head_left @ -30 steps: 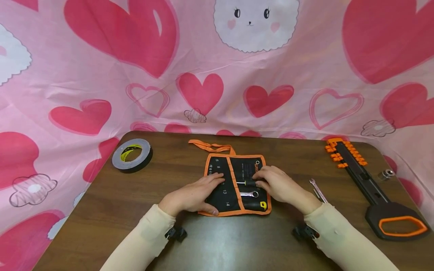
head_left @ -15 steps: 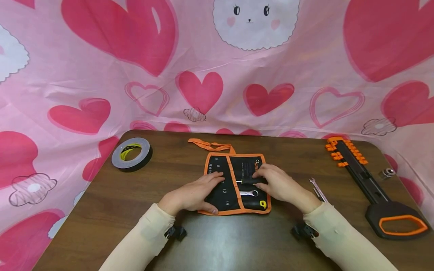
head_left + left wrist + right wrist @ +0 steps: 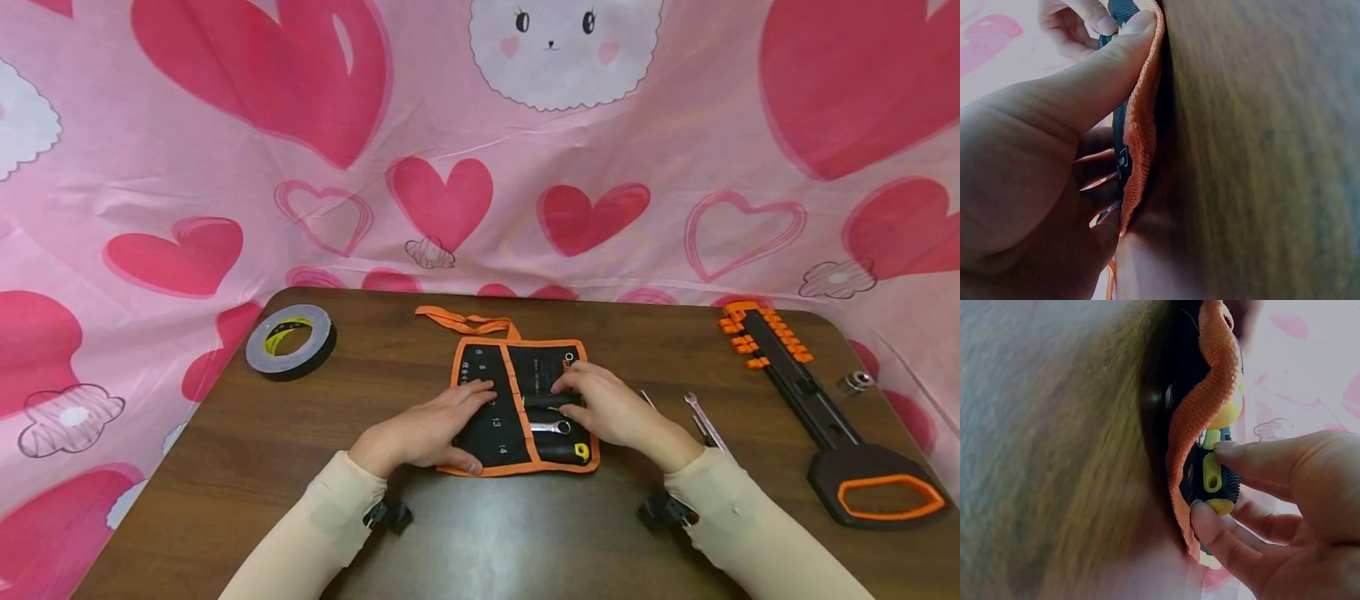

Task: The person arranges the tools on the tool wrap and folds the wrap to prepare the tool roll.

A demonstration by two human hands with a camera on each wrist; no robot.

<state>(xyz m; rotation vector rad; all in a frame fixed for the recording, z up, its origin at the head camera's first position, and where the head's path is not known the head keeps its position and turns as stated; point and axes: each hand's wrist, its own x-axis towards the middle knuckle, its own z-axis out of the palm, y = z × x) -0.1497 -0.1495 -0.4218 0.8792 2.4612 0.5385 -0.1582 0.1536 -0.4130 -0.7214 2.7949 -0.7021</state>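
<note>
A black tool pouch [image 3: 543, 362] with orange trim lies unrolled on the table, numbers printed on its left side. My left hand [image 3: 427, 429] rests on that side with fingers spread, its thumb on the orange edge [image 3: 1141, 119]. At the right side, my right hand [image 3: 603, 406] pinches a black-and-yellow screwdriver handle [image 3: 1213, 475] between thumb and fingers. The handle's front end meets the orange pocket seam; its shaft is hidden. Below it a combination wrench [image 3: 551, 428] sits partly in a pocket, above a black handle with a yellow end [image 3: 581, 452].
An orange strap [image 3: 468, 321] trails behind the pouch. A roll of tape [image 3: 322, 354] lies at the back left. Beside my right forearm are slim wrenches [image 3: 705, 421]. Further right lie a long black tool with orange clips [image 3: 810, 404] and a metal socket [image 3: 857, 382].
My right hand has moved slightly left with the screwdriver, whose metal shaft has slid out of sight into the pouch pocket. My left hand has stayed in place.
</note>
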